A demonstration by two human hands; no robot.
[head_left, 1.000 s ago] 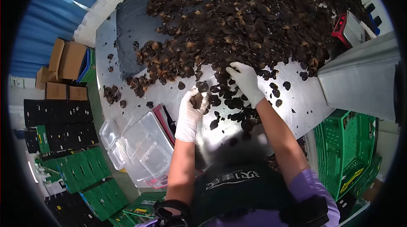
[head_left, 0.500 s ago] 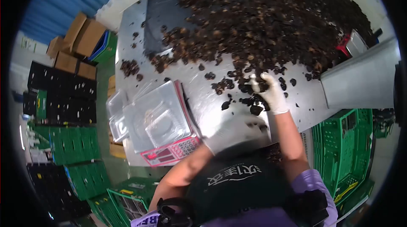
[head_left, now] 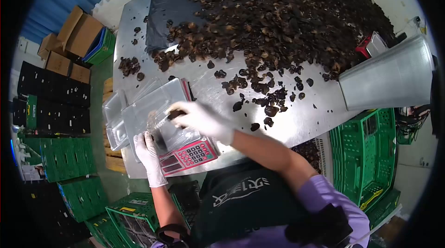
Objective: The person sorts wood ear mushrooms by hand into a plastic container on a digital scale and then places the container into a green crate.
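A clear plastic clamshell tray (head_left: 157, 109) on the red-faced weighing scale (head_left: 187, 155) is steadied at its near edge by the white-gloved left hand (head_left: 147, 150). Dark dried mushroom pieces (head_left: 175, 114) are pinched over the tray in the gloved right hand (head_left: 201, 119), well apart from the big brown mushroom heap (head_left: 287, 21) on the steel table (head_left: 306, 123).

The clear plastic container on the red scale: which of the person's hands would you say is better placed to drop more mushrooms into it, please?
Probably the right hand: it is above the clear plastic container with dark mushroom pieces at its fingertips, while the left hand steadies the container's near edge.
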